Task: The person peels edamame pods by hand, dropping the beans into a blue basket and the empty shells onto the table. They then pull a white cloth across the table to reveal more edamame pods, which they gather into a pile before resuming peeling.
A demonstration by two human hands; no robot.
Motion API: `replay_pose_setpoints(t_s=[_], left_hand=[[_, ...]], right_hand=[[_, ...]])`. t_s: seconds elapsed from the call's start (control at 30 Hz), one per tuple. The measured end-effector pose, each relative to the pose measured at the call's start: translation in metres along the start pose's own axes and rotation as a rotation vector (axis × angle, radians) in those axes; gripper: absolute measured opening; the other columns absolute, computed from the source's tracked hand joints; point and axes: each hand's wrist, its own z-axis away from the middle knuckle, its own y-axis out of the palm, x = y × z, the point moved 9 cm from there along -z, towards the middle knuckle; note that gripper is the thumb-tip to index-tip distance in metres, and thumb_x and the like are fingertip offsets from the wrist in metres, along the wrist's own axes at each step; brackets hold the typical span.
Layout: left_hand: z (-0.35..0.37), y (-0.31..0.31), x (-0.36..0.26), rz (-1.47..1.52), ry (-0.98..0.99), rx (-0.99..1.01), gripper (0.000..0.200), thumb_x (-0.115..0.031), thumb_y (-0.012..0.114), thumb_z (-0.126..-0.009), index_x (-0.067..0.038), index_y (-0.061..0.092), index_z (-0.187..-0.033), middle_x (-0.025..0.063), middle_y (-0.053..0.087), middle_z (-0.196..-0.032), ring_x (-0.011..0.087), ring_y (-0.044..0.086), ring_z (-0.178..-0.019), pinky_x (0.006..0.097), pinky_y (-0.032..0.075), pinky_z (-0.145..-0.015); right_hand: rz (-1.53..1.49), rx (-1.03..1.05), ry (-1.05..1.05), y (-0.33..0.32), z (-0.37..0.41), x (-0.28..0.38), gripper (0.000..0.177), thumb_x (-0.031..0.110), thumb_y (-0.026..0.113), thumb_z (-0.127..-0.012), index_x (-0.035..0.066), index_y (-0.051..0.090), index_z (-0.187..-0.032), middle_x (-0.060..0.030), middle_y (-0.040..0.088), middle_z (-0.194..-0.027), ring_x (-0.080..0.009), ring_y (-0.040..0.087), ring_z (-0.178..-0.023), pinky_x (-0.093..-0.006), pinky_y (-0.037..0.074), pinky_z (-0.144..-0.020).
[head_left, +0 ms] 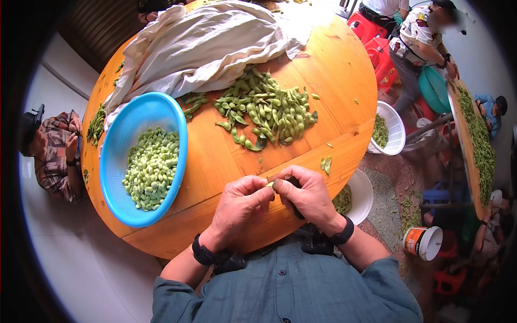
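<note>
Near edge of a round orange wooden table [344, 81], left hand [240, 203] and right hand [308, 195] both pinched up tight on a small pale-green pod [270, 184], blue plastic basket [144, 110] over left

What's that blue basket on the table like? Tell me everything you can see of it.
The blue colander looks like plastic, round, with a smooth, thick rim and fine perforations in its wall. It sits open side up on the wooden table, left of the left hand, and neither hand touches it. Shelled green beans cover its bottom, leaving much of the wall bare. Pale cloth lies close by its far side; whether they touch is unclear.
</note>
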Motion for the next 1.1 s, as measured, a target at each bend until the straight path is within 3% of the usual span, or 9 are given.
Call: replay_pose_setpoints(t_s=[0.37, 0.47, 0.57, 0.6, 0.67, 0.7, 0.77, 0.97, 1.1], left_hand=[[-0.004, -0.004, 0.015, 0.241, -0.141, 0.083, 0.029, -0.028, 0.058, -0.099, 0.0, 0.063, -0.107, 0.0083, 0.068, -0.09, 0.0107, 0.063, -0.068, 0.0217, 0.052, -0.059], [-0.006, 0.0, 0.016, 0.267, -0.181, 0.128, 0.033, -0.032, 0.055, -0.101, 0.0, 0.06, -0.109, 0.0086, 0.066, -0.087, 0.0111, 0.064, -0.069, 0.0196, 0.05, -0.054], [-0.004, 0.01, 0.017, 0.354, -0.202, 0.217, 0.031, -0.033, 0.055, -0.101, -0.002, 0.058, -0.108, 0.0055, 0.064, -0.088, 0.0088, 0.061, -0.067, 0.0179, 0.05, -0.052], [-0.005, 0.009, 0.018, 0.305, -0.181, 0.211, 0.03, -0.032, 0.055, -0.102, -0.003, 0.058, -0.106, 0.0047, 0.063, -0.087, 0.0079, 0.059, -0.065, 0.0175, 0.048, -0.051], [-0.006, 0.008, 0.016, 0.254, -0.159, 0.208, 0.029, -0.032, 0.054, -0.102, -0.003, 0.058, -0.105, 0.0039, 0.062, -0.086, 0.007, 0.056, -0.063, 0.0172, 0.046, -0.049], [-0.006, 0.007, 0.016, 0.238, -0.167, 0.178, 0.029, -0.031, 0.055, -0.102, -0.002, 0.058, -0.105, 0.0044, 0.061, -0.087, 0.0076, 0.054, -0.062, 0.0177, 0.044, -0.047], [-0.006, 0.004, 0.016, 0.224, -0.173, 0.147, 0.028, -0.029, 0.055, -0.101, -0.002, 0.058, -0.104, 0.0048, 0.061, -0.087, 0.0082, 0.053, -0.061, 0.0182, 0.042, -0.044], [-0.005, 0.005, 0.017, 0.211, -0.228, 0.129, 0.018, -0.008, 0.054, -0.098, 0.0, 0.056, -0.114, 0.0059, 0.061, -0.091, 0.0105, 0.059, -0.07, 0.0207, 0.049, -0.051], [-0.003, 0.011, 0.012, 0.173, -0.207, 0.19, 0.043, -0.003, 0.053, -0.094, -0.001, 0.04, -0.135, 0.0066, 0.062, -0.102, 0.0112, 0.06, -0.074, 0.0227, 0.051, -0.062]], right_hand=[[-0.091, 0.019, 0.058, 0.001, -0.009, -0.001, 0.015, 0.016, 0.062, -0.098, 0.001, 0.063, -0.095, 0.0013, 0.063, -0.075, -0.0026, 0.053, -0.059, -0.0183, 0.044, -0.051], [0.0, -0.002, 0.036, 0.001, -0.011, -0.001, 0.014, 0.013, 0.063, -0.095, 0.0, 0.064, -0.092, -0.0032, 0.064, -0.073, -0.0077, 0.057, -0.059, -0.0233, 0.047, -0.053], [0.562, -0.043, -0.288, 0.01, -0.007, 0.029, 0.013, 0.01, 0.063, -0.091, -0.002, 0.064, -0.088, -0.0143, 0.066, -0.075, -0.0194, 0.066, -0.067, -0.033, 0.051, -0.062], [0.561, -0.043, -0.288, 0.01, -0.008, 0.028, 0.013, 0.01, 0.063, -0.091, -0.002, 0.064, -0.088, -0.0143, 0.066, -0.075, -0.0194, 0.066, -0.067, -0.033, 0.051, -0.062], [0.517, -0.021, -0.281, 0.01, -0.008, 0.025, 0.01, 0.007, 0.061, -0.092, -0.002, 0.066, -0.092, -0.002, 0.065, -0.077, -0.0061, 0.057, -0.068, -0.0239, 0.049, -0.061], [0.518, -0.024, -0.281, 0.008, -0.008, 0.026, 0.01, 0.007, 0.061, -0.092, -0.002, 0.066, -0.092, -0.002, 0.065, -0.077, -0.0061, 0.057, -0.068, -0.0239, 0.049, -0.061], [0.332, -0.001, -0.059, 0.001, -0.011, 0.008, 0.013, 0.01, 0.063, -0.092, -0.002, 0.065, -0.091, -0.0093, 0.066, -0.074, -0.0116, 0.06, -0.067, -0.0289, 0.049, -0.061], [0.445, -0.069, -0.12, -0.011, -0.005, 0.02, 0.011, 0.008, 0.062, -0.091, -0.002, 0.066, -0.092, -0.0068, 0.064, -0.072, -0.006, 0.055, -0.066, -0.0259, 0.048, -0.06], [0.49, -0.086, -0.114, -0.016, -0.001, 0.026, 0.009, 0.006, 0.06, -0.089, -0.001, 0.066, -0.091, -0.0077, 0.065, -0.072, -0.0068, 0.057, -0.064, -0.0259, 0.048, -0.06]])
